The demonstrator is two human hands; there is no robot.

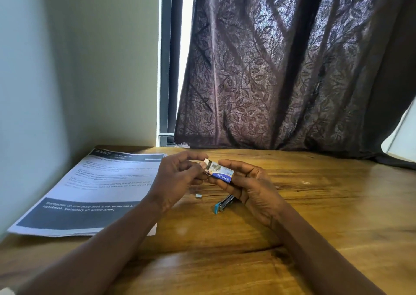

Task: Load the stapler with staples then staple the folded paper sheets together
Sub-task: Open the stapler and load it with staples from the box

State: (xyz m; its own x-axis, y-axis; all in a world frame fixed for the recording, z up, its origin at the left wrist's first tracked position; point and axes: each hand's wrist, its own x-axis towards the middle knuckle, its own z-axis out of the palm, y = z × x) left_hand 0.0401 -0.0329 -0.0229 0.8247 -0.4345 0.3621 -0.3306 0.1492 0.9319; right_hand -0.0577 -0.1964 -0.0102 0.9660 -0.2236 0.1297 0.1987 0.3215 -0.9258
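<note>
Right now both hands are raised just above the desk point(315, 204) with a small blue-and-white staple box point(221, 173) held between them. The right hand point(252, 186) grips the box body, its fingers curled under and behind it, so the printed side faces the camera. The left hand point(177, 175) meets the box at its left end, where the white flap point(206, 161) stands open; thumb and fingertips are drawn together in a pinch at that opening, though what lies between them is too small to tell. The stapler point(222, 204) lies on the desk directly beneath the hands, untouched, with its blue end pointing toward the camera and its far end hidden behind the right hand. Just left of it, apart from it, a tiny grey bit point(198, 196) rests on the wood; I cannot tell what it is. The sheets point(101, 189) lie flat on the left part of the desk, printed side up, and the left forearm crosses over their near right corner. Behind the desk a dark leaf-patterned curtain point(281, 69) hangs down to the tabletop, with a pale wall point(78, 58) to its left.
</note>
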